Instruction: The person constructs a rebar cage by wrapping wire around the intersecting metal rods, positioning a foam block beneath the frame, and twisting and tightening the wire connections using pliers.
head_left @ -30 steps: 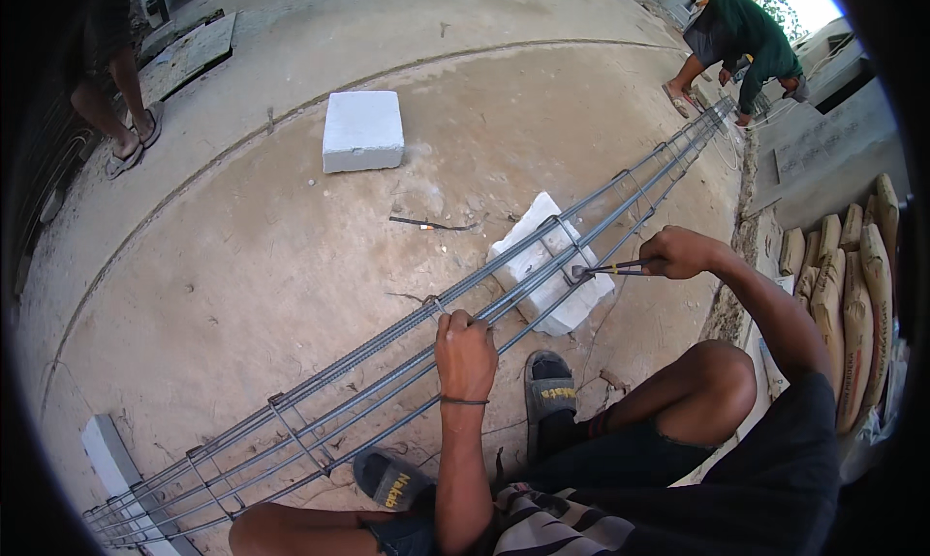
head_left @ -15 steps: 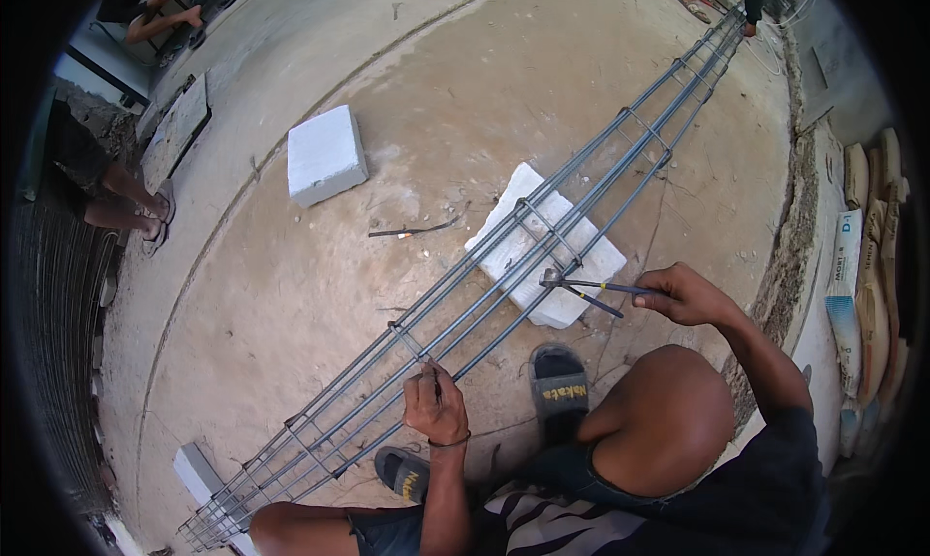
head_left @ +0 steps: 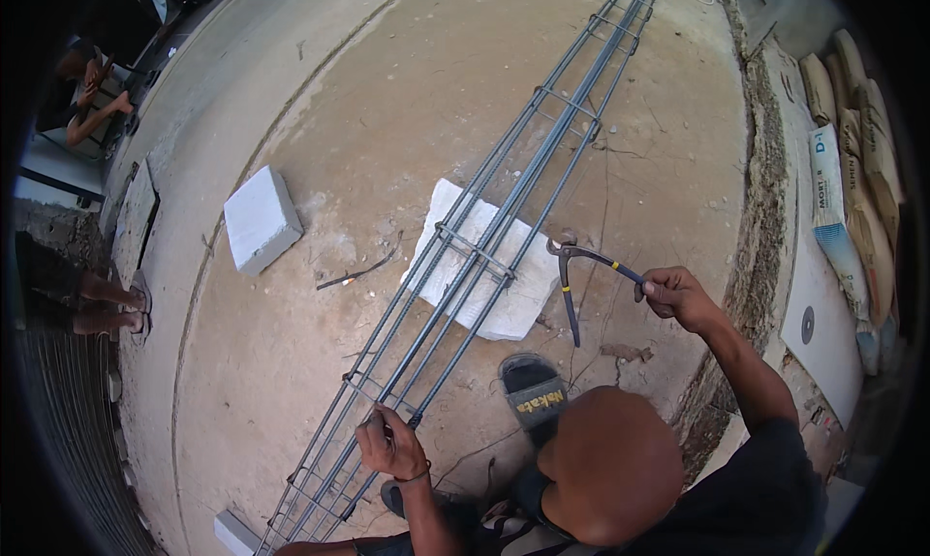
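Note:
A long steel rebar cage (head_left: 465, 256), made of straight bars with square stirrups, runs diagonally from the lower left to the top. My left hand (head_left: 392, 449) is at the cage's near part, just below a stirrup (head_left: 380, 391). Its fingers are pinched together; whatever is between them is too small to make out. To the right of the cage, my right hand (head_left: 676, 296) grips one handle of a pair of end-cutting pincers (head_left: 610, 262). The other handle hangs down and the two are spread wide. The pincers' head is apart from the bars.
A white block (head_left: 523, 304) props the cage mid-length; another block (head_left: 235, 535) lies by its near end. A separate white block (head_left: 262, 220) and a dark strip (head_left: 360, 273) lie left on the concrete floor. Bags (head_left: 857, 169) are stacked right. Other people (head_left: 114, 299) are at the left.
The pincers have come away from the cage to the right, and their handles have spread wider. My left hand stays near the same stirrup. The whole view has shifted.

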Available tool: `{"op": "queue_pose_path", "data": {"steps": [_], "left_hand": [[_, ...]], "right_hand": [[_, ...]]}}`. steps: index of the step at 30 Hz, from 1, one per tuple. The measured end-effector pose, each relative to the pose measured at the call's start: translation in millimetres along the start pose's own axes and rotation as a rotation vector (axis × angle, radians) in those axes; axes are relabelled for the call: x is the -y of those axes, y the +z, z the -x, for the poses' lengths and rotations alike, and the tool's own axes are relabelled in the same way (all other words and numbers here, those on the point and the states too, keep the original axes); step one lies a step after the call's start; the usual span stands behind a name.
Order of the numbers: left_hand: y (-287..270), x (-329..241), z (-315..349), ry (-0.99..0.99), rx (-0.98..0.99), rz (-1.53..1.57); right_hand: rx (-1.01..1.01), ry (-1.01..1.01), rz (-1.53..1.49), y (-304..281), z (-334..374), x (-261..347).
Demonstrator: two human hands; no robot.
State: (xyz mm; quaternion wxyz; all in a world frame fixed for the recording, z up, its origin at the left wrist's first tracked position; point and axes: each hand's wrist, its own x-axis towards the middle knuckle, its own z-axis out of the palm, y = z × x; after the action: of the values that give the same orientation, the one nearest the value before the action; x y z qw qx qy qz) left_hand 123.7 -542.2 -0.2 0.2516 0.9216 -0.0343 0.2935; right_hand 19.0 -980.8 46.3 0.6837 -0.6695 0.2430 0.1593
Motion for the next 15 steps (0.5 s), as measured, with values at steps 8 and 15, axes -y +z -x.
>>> {"op": "queue_pose_path", "data": {"steps": [8,15], "left_hand": [[2,66,-55,-0.876,0.421,0.324],[-3,20,11,-0.801,-0.069,0.196]], "right_hand": [[-0.795,-0.005,0.167,-112,-9,-99],[-0.916,-0.288,1.044,-76,-30,-81]]}}
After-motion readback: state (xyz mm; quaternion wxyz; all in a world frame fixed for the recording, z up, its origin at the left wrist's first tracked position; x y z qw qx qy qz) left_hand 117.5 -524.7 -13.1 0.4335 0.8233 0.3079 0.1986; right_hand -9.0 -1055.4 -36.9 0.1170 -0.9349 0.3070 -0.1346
